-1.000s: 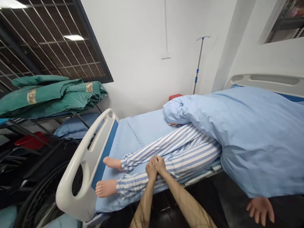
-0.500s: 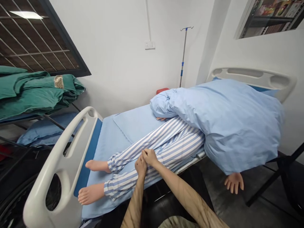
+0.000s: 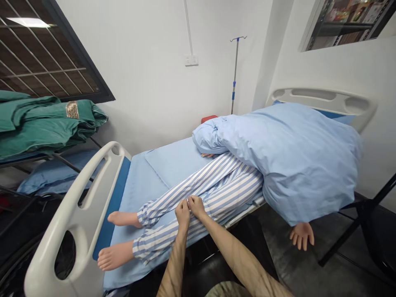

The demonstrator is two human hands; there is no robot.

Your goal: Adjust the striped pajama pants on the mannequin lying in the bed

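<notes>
My left hand (image 3: 182,214) and my right hand (image 3: 196,207) are side by side with curled fingers, above the near leg of a manikin on a bed. A tiny pale spot shows between the fingertips; I cannot make out what it is. Under my hands are the manikin's blue-and-white striped trousers (image 3: 236,192). Its bare feet (image 3: 116,255) point toward the footboard. A light blue quilt (image 3: 303,161) covers its upper body. One manikin hand (image 3: 302,236) hangs out beyond the near side of the bed, palm showing.
The white footboard (image 3: 40,260) rises at the left and the headboard (image 3: 366,108) at the far right. An IV pole (image 3: 235,70) stands by the wall. Folded green cloth (image 3: 40,121) lies on a rack at left. A black folding chair (image 3: 365,227) stands at the right.
My hands have drawn slightly apart; before, the right overlapped the left, and now a narrow gap shows between them. The view has shifted a little to the right.
</notes>
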